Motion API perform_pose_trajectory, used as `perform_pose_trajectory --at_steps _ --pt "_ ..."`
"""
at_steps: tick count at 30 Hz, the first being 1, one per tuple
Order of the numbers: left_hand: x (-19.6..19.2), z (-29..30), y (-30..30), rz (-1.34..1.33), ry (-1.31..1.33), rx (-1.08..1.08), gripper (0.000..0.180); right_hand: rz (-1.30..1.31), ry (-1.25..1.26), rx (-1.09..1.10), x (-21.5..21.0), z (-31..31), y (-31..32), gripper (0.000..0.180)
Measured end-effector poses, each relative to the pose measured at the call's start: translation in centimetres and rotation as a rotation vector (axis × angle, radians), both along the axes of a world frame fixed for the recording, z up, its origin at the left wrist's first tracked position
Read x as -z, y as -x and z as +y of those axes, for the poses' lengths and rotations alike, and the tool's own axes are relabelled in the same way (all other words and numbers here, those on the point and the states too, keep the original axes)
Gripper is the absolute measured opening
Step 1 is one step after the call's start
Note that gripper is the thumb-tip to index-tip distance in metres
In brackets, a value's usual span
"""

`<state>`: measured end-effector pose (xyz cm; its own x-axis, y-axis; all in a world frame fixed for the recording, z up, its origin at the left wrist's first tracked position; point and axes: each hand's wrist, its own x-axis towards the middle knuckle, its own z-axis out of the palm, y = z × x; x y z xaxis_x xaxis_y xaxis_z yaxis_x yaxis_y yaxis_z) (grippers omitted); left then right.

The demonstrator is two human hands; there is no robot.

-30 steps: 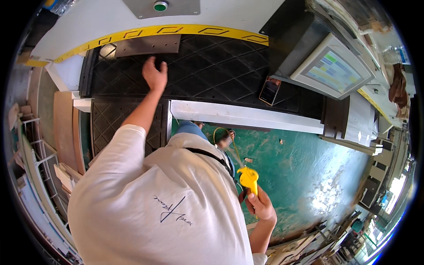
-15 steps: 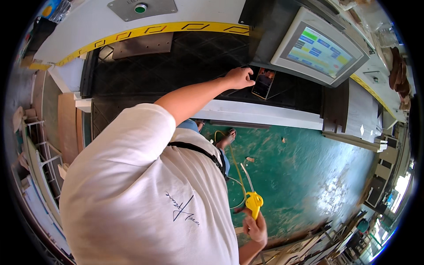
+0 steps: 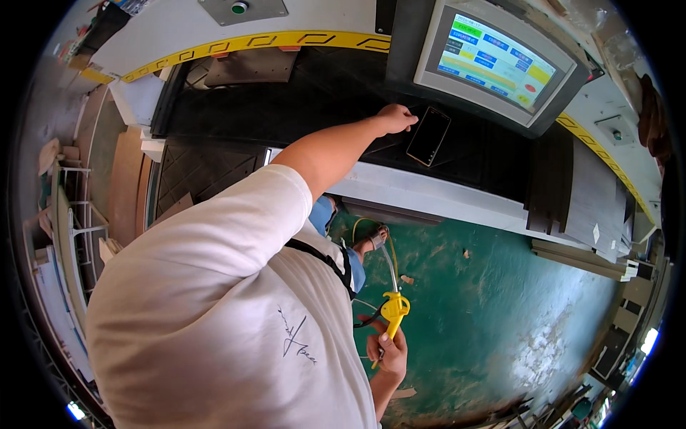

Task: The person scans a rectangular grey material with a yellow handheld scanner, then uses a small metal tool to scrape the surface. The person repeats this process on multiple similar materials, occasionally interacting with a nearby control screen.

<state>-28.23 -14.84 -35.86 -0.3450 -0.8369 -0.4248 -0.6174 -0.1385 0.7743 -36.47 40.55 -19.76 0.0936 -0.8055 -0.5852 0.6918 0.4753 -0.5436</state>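
My left hand [image 3: 396,119] reaches across the black machine bed [image 3: 321,100], just left of a phone [image 3: 429,137]. Its fingers are loosely bent and a little apart, with nothing visible in them. The phone lies face up with a dark screen; I cannot tell whether a fingertip touches its edge. Low in front of my body, my right hand [image 3: 389,352] is wrapped round the handle of a yellow air blow gun [image 3: 395,309]. The gun's pale nozzle tube points up and away, and a hose runs near it.
A lit touchscreen panel [image 3: 493,61] overhangs the bed at the right. Dark boards [image 3: 593,193] are stacked at its right end, and brown plates [image 3: 250,68] lie far left. A white rail [image 3: 443,193] edges the bed above a green floor [image 3: 493,300] with scraps.
The phone's screen has gone from lit to dark. My left hand stays beside it. My right hand has brought the blow gun a little up and left in view, and my view has shifted slightly.
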Motion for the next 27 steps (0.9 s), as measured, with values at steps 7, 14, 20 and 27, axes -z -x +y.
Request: perform_pose_trajectory --at_steps 7,14,20,27 --pt "0.0 -1.0 -1.4 0.183 -0.149 0.098 0.031 0.046 0.027 0.216 1.2 -2.4 -0.4 0.075" --pt "-1.8 -0.9 -2.9 0.327 -0.334 0.070 0.030 0.220 -0.061 0.340 2.3 -3.4 -3.5 0.066" --pt "-6.6 3.2 -4.6 0.392 -0.278 0.313 0.053 0.280 -0.080 0.196 1.2 -5.0 -4.3 0.061" --pt "-11.4 10.7 -14.8 0.198 -0.122 0.726 0.050 0.308 -0.040 -0.130 0.6 -8.9 -2.3 0.067"
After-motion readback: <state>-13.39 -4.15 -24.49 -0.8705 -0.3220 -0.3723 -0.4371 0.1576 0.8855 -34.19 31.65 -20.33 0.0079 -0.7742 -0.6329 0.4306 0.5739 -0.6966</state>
